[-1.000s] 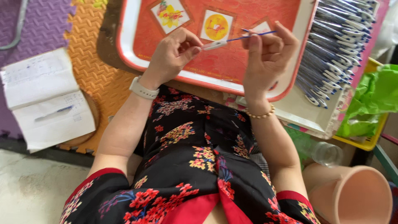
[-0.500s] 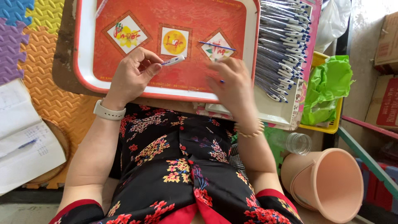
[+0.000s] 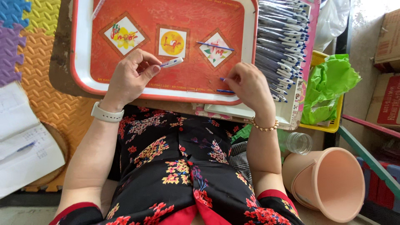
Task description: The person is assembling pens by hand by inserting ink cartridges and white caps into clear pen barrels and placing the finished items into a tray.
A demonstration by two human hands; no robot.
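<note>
The left hand [image 3: 130, 77] pinches a white pen barrel [image 3: 171, 63] between thumb and forefinger; the barrel projects from the grip toward the centre of the red tray [image 3: 83, 54]. The right hand [image 3: 246, 86] rests on the tray's near rim, fingers curled over a thin blue refill [image 3: 225, 91] that lies on the tray beneath the fingertips; whether the grip is pressed on it cannot be told. A second blue refill [image 3: 215, 46] lies on the tray, beyond the right hand. Stacked pens [image 3: 280, 46] lie just right of the tray.
</note>
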